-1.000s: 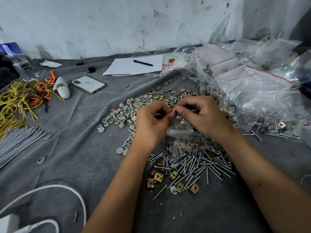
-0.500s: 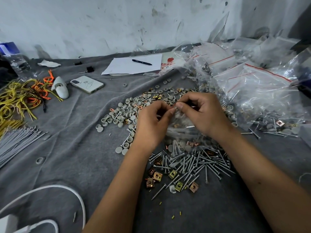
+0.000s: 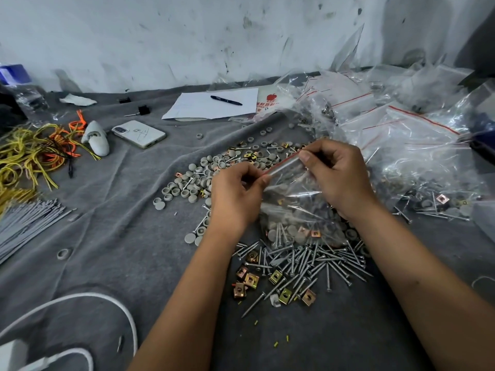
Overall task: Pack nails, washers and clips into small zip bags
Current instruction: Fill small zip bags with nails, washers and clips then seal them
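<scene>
Zip bag [image 3: 297, 207], pinched at its red seal by left hand [image 3: 235, 199] and right hand [image 3: 340, 175], could spill nails if the strip is left part-closed.

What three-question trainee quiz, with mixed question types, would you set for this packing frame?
1. True or false: both hands pinch the red-striped top edge of the small zip bag.
2. Which lies nearest the camera? A) pen B) brass clips C) phone
3. Fill in: the pen rests on a sheet of ____.

Key: 1 true: the left hand and right hand each grip one end of the strip. 2 B. 3 paper.
</scene>
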### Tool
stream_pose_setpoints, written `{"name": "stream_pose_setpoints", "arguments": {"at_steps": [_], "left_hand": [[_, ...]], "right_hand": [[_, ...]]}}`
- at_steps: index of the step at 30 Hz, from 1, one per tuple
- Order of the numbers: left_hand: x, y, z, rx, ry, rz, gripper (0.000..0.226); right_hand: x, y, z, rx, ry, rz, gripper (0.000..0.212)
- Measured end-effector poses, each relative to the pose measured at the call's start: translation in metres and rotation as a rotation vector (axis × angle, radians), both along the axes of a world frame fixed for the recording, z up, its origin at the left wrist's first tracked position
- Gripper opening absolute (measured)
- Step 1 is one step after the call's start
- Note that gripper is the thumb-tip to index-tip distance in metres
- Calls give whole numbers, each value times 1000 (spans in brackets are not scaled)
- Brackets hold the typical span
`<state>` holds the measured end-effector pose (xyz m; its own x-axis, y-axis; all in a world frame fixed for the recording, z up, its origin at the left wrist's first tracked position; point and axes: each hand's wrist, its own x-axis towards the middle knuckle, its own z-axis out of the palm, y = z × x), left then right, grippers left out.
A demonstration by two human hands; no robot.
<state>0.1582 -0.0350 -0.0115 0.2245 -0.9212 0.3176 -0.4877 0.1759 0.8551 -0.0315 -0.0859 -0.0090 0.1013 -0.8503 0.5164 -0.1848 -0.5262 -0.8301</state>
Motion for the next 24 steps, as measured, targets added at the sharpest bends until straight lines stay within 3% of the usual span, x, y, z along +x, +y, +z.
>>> {"name": "stream_pose_setpoints", "arguments": {"at_steps": [18,24], "left_hand": [[4,5,-1,-28,424,-18,14],[4,4,0,-24,246,22,20]], "right_hand": [[-9,-7,0,68,-132,-36,14],[-9,-7,-1,62,-133,-57,13]]}}
